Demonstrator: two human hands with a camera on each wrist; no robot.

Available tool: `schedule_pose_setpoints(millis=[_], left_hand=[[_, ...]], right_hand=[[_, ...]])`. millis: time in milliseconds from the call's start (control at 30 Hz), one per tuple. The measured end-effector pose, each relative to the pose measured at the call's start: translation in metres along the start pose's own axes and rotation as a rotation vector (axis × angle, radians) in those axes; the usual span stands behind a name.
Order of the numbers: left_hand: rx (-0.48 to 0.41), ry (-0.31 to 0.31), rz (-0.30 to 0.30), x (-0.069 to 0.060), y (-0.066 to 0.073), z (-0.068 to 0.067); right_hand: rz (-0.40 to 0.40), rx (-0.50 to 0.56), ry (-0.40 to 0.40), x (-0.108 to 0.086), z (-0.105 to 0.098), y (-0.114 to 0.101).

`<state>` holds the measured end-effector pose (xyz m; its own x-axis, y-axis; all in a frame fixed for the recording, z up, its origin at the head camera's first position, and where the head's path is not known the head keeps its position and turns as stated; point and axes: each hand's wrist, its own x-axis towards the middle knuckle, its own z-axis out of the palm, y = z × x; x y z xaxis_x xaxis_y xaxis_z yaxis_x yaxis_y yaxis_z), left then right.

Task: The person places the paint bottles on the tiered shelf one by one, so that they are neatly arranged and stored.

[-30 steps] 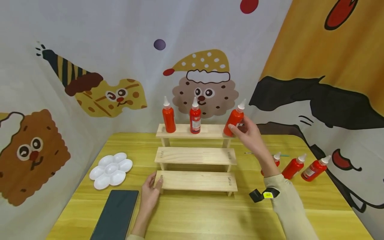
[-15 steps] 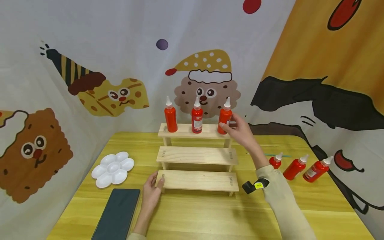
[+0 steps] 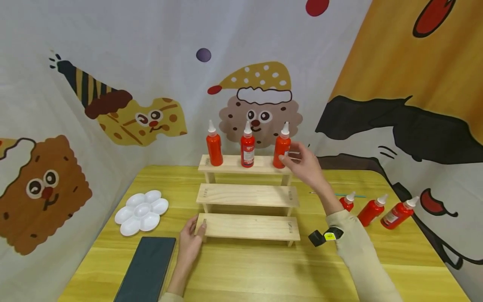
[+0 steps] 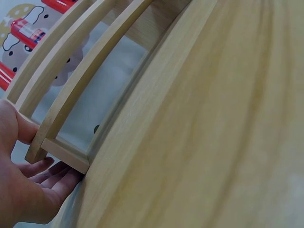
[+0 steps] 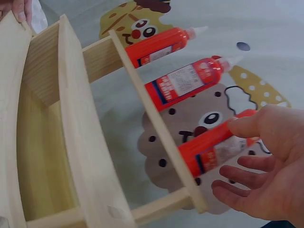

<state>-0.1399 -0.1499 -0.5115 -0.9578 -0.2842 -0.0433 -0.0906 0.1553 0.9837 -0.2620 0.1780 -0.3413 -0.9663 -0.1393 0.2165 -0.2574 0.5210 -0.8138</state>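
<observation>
A three-tier wooden rack [image 3: 247, 195] stands on the table. Its top tier holds three upright red bottles with white nozzles: left [image 3: 214, 149], middle [image 3: 247, 151] and right [image 3: 281, 152]. At the right bottle, my right hand [image 3: 307, 167] has its thumb against or very near the side. The right wrist view shows several fingers of that hand [image 5: 275, 166] loosely bent and apart from this bottle [image 5: 213, 147]. My left hand [image 3: 190, 244] grips the left end of the lowest tier, thumb on the board, fingers at its side support [image 4: 64, 154].
Three more red bottles are right of the rack: one partly behind the right sleeve [image 3: 347, 202], two leaning [image 3: 371, 212] [image 3: 397, 214]. A thin brush [image 3: 351, 195] lies behind them. On the left are a white flower-shaped palette [image 3: 141, 212] and a dark flat object [image 3: 146, 268].
The right bottle has gone from tilted to upright at the top tier's right end. My right hand moved left with it, then slightly back right as its fingers loosened. My left hand stays at the rack.
</observation>
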Motion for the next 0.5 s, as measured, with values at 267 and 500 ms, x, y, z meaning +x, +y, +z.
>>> schedule_pose_setpoints(millis=[267, 500], left_hand=[[-0.009, -0.014, -0.006, 0.002, -0.001, 0.001], [-0.004, -0.014, -0.016, 0.002, -0.001, 0.000]], right_hand=[[-0.046, -0.031, 0.047, -0.020, -0.030, -0.011], [-0.062, -0.109, 0.140, -0.035, -0.057, -0.009]])
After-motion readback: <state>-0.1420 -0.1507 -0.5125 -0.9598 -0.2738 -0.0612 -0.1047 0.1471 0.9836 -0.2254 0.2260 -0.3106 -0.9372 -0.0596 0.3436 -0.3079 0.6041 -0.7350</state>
